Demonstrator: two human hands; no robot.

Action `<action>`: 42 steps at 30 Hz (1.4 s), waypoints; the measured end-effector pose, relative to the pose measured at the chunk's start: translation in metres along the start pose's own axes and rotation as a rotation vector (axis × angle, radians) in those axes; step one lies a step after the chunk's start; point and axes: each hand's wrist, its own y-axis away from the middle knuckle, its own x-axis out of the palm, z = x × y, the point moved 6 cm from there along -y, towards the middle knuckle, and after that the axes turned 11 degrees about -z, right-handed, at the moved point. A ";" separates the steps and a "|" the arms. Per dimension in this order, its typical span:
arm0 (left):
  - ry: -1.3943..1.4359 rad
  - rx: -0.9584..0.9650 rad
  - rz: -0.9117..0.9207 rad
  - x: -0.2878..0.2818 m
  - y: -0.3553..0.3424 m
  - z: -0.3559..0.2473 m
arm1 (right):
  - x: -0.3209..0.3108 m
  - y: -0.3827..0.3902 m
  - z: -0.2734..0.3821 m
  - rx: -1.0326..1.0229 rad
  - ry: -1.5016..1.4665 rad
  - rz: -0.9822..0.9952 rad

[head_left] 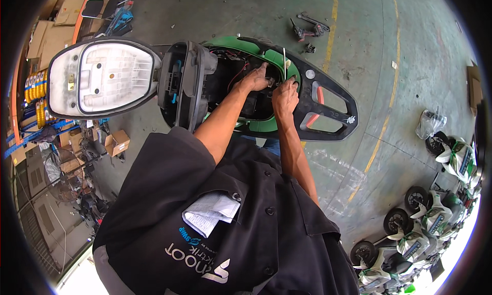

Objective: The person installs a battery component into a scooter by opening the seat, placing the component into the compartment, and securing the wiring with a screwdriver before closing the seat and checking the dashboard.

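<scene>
In front of me is a scooter body with green side panels [266,126] and a black tail frame [328,82]. Its seat [117,77] is tipped up to the left, white underside showing. My left hand [254,79] reaches into the dark cavity [225,72], thumb raised and fingers curled at a small dark part. What those fingers hold is hidden. At the cavity's right rim, my right hand [285,96] is closed, with a thin white strip [285,62] rising from its fingers. Red wires [238,75] run inside the cavity.
A cordless power tool [307,31] lies on the green floor beyond the scooter. Several white and green scooters [430,218] stand at the lower right. Shelving with cardboard boxes [66,11] fills the far left, and a floor fan [64,180] stands below it.
</scene>
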 end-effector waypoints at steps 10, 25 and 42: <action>0.912 0.194 0.113 0.015 0.051 0.020 | -0.031 0.005 0.010 0.100 -0.428 0.212; 1.520 -0.046 0.046 0.051 0.026 0.044 | -0.135 0.063 0.076 0.435 -0.843 0.634; 0.883 0.292 0.335 0.019 0.050 0.027 | -0.005 0.078 -0.029 0.841 -0.767 0.810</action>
